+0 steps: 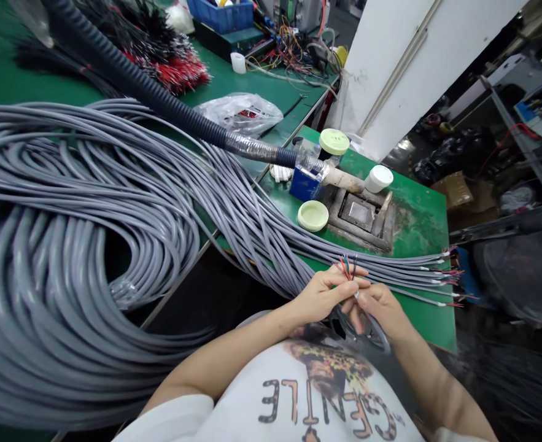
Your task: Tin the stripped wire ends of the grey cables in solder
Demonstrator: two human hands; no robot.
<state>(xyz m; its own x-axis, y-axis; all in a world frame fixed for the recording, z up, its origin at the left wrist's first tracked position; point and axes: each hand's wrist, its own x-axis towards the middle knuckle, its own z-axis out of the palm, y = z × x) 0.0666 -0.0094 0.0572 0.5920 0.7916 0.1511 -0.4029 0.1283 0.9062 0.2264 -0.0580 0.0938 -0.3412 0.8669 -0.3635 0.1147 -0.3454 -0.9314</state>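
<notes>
Left hand (319, 298) pinches colored wires (347, 268); right hand (379, 310) grips scissors (361, 328) just below. Gray cable bundle (114, 184) runs left of grip; more cable ends (443, 276) lie right, on green bench (418, 233).

Wire-harness workshop: green-topped workbenches (418, 245) are carrying coiled grey multicore cables (68, 184), a solder pot (358, 215) and a corrugated extraction hose (137, 70), with coloured wires (174, 67) lying heaped beyond.
</notes>
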